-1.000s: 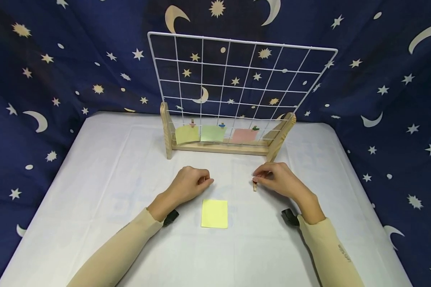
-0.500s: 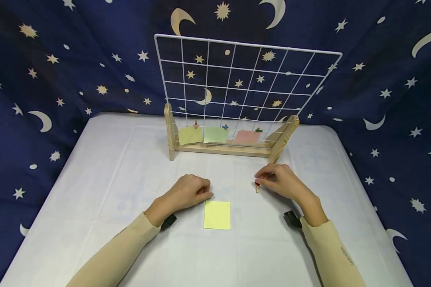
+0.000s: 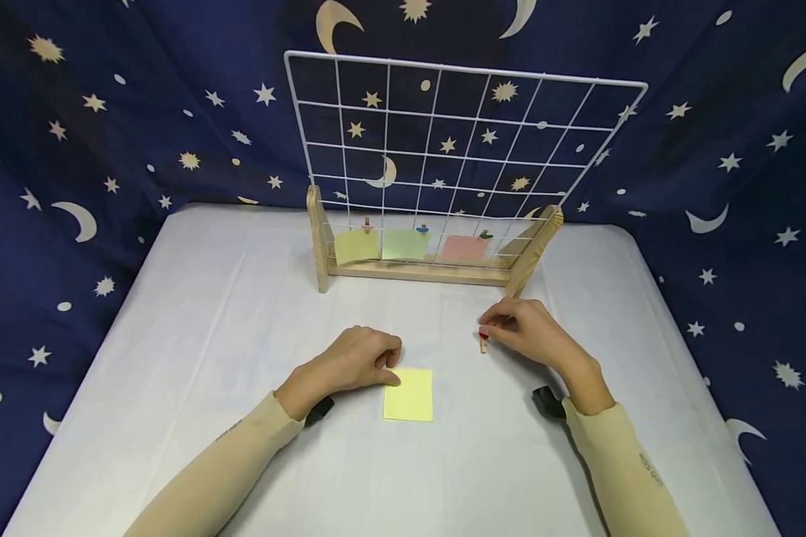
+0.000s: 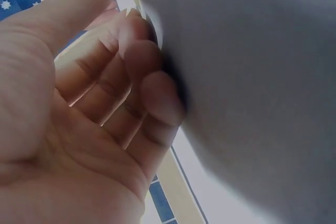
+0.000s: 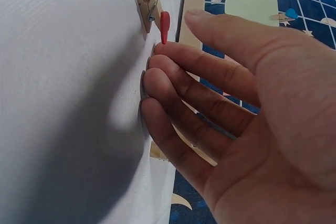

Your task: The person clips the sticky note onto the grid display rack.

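Note:
A yellow sticky note (image 3: 411,401) lies flat on the table. My left hand (image 3: 354,363) is at its upper left corner, with the thumb over the corner and the other fingers bent down just beyond it. In the left wrist view only a thin yellow edge shows beside the thumb (image 4: 79,11). On the right, my right hand (image 3: 536,333) rests by a small wooden clothespin (image 3: 483,345) with a red piece on it. The right wrist view shows the index fingertip right at that red piece (image 5: 165,26), the thumb apart from it.
Behind the hands stands a white wire grid (image 3: 466,70) on a wooden base (image 3: 416,271). Low on it hang a yellow note (image 3: 356,247), a green note (image 3: 404,246) and a pink note (image 3: 465,248), each with a small clothespin. A star-patterned cloth (image 3: 195,97) forms the backdrop.
My left hand has come down and nearer, from above the yellow sticky note to its corner, its thumb now over the note. The right hand has stayed by the clothespin.

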The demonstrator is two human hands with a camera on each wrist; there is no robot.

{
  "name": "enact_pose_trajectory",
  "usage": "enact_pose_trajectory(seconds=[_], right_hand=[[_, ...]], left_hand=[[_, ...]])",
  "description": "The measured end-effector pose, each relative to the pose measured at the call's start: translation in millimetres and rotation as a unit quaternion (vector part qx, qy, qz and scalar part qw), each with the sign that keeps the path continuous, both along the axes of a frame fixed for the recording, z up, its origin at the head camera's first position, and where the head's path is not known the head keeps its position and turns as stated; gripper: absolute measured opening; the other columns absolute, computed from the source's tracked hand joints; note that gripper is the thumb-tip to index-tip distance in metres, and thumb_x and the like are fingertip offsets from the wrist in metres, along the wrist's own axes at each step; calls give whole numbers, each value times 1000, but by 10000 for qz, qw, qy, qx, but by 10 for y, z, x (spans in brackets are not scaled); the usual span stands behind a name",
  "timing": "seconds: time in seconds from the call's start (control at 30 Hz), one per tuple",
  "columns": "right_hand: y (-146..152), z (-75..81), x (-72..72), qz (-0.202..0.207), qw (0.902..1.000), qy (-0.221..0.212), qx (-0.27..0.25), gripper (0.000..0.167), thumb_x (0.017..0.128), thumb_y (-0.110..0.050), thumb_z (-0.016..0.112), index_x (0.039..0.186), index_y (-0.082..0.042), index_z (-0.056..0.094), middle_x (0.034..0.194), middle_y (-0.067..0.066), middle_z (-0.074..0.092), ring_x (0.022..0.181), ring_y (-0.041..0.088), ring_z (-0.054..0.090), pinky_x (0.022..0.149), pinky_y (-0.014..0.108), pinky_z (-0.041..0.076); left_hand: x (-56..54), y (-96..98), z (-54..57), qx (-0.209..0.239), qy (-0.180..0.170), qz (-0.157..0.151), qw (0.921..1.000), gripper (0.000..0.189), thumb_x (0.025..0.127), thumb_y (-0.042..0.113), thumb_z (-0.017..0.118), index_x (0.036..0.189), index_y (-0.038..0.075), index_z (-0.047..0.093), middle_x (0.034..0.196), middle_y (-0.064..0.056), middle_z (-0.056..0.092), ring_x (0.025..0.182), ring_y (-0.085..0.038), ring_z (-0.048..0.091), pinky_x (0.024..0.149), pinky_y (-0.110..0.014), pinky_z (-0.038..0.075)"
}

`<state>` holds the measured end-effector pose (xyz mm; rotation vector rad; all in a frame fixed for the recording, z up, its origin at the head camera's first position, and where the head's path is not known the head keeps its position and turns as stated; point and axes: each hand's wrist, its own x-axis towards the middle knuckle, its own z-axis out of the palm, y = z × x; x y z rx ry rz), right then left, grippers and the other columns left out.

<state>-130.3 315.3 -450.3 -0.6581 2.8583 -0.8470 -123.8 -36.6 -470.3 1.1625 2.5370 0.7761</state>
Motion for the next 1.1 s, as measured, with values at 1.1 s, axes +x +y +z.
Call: enact_pose_trajectory(seconds=[1.1], right_hand=[[10,-59,-69,33,9999,87,-91,18,86,-16,89,102,-10,80,86,-2,75,78,14,68,72,36,56]], left_hand=[[-91,3,-36,-71,-219,-69,9997,27,91,27,85,79,23,60,63,11,51,60,-4,48,63,-25,39]])
